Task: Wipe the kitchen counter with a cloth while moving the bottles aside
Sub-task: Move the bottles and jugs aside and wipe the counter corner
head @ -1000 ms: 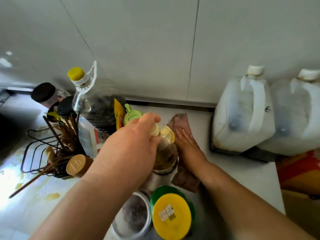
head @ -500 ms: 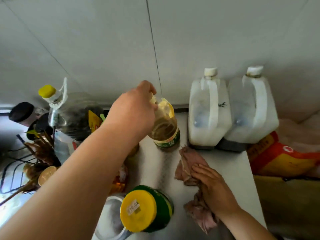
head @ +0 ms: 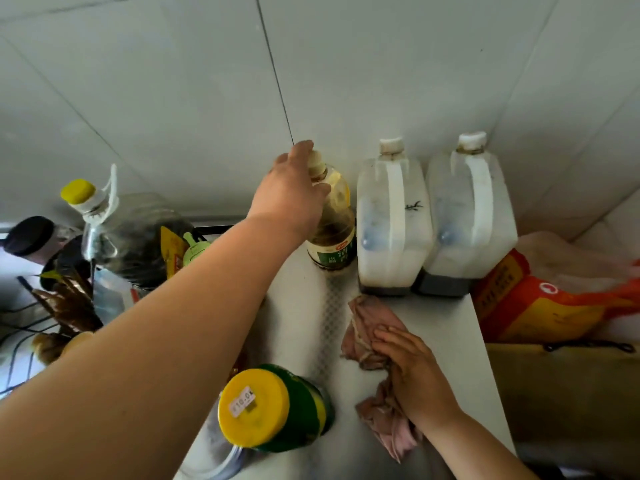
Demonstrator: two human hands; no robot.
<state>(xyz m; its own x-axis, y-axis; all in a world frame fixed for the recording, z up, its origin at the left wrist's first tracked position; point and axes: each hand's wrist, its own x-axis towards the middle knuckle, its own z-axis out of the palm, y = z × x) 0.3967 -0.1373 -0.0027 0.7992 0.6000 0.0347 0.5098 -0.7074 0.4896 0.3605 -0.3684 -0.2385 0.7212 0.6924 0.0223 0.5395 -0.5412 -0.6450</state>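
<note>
A: bottle look?
B: bottle [head: 332,233] is clear plastic with a pale cap, amber liquid in the lower part and a green label low on the body. It's roughly upright at the back of the surface [head: 304,306], near the wall [head: 207,98].
A: hands?
B: left hand [head: 291,195] is clamped on the bottle from the upper left, fingers curled round the neck and shoulder, one fingertip up by the cap. Can't tell if the base is fully down. Right hand [head: 412,372] is flat, fingers straight, pressing on the cloth [head: 367,320].
A: cloth?
B: pinkish and crumpled, on the surface front-right of the bottle and apart from it. Its far end is near the base of the left jug [head: 391,220].
A: room to move?
B: bottle is just beside the left jug; can't tell if they touch. Right jug [head: 471,216] stands next to it, both at the wall. A bare strip of surface runs from the bottle toward the camera, between the left arm and the cloth. A green jar [head: 298,410] with a yellow lid sits at the near end. Left of the arm is crowded: a big bottle [head: 131,230] and a utensil rack [head: 20,337]. The surface's right edge is just past the cloth, with an orange bag [head: 540,306] beyond it.
</note>
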